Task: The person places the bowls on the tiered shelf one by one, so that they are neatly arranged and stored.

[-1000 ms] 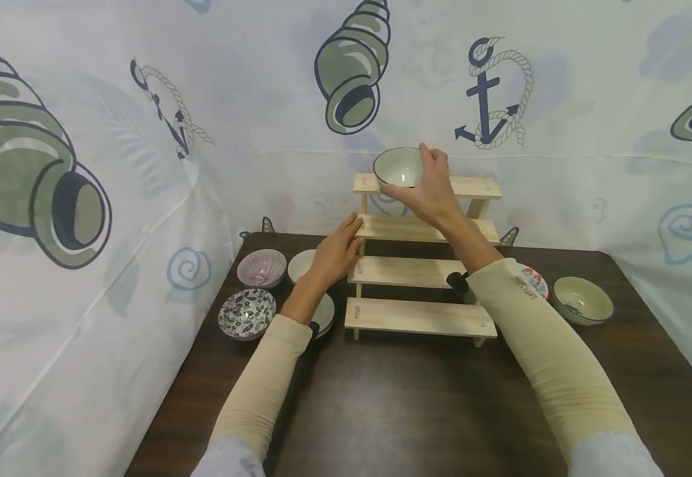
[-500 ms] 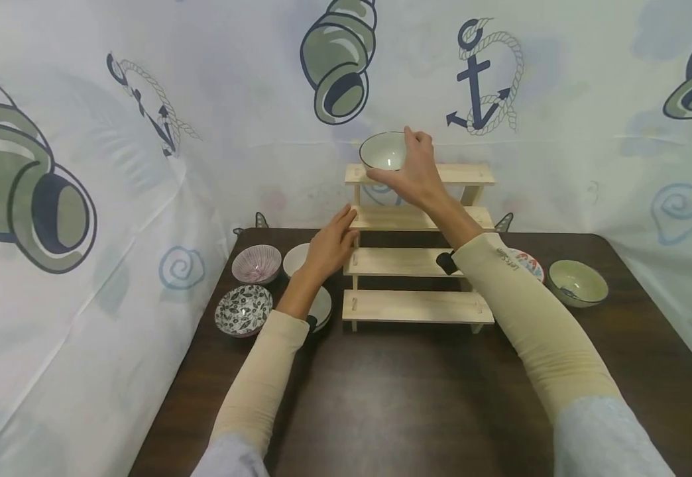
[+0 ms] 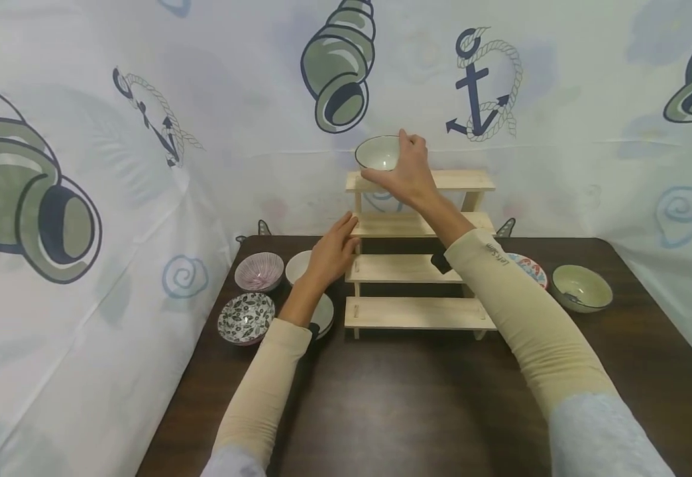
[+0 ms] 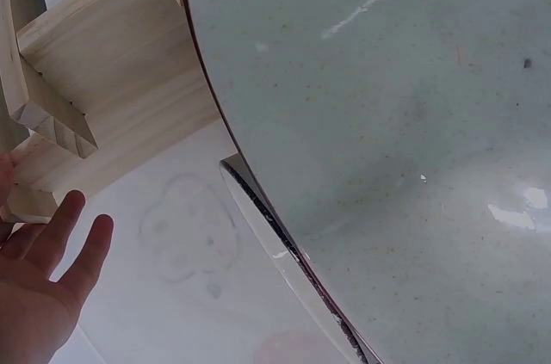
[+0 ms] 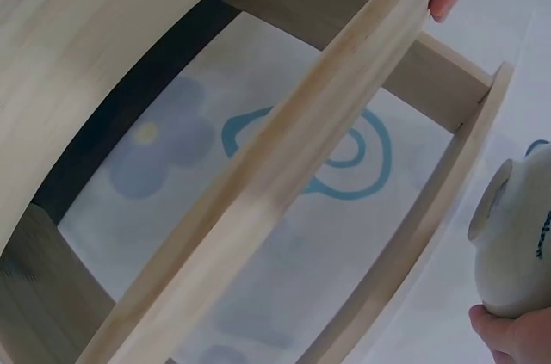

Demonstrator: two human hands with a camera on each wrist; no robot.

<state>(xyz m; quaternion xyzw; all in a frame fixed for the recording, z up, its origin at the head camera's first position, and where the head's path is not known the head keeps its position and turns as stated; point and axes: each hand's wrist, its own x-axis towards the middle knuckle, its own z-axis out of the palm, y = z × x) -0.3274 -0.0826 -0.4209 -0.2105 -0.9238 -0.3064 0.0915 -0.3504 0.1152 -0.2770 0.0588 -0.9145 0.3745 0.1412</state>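
One bowl [image 3: 376,155] in right grip [image 3: 408,171], shifted left.

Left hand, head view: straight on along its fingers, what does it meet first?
Most likely the second shelf from the top, at its left end. The left hand looks right at that edge; depth makes it hard to say whether it touches.

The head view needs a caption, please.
Right hand holding round white, dark-rimmed bowl near top tier of pale wooden stand.
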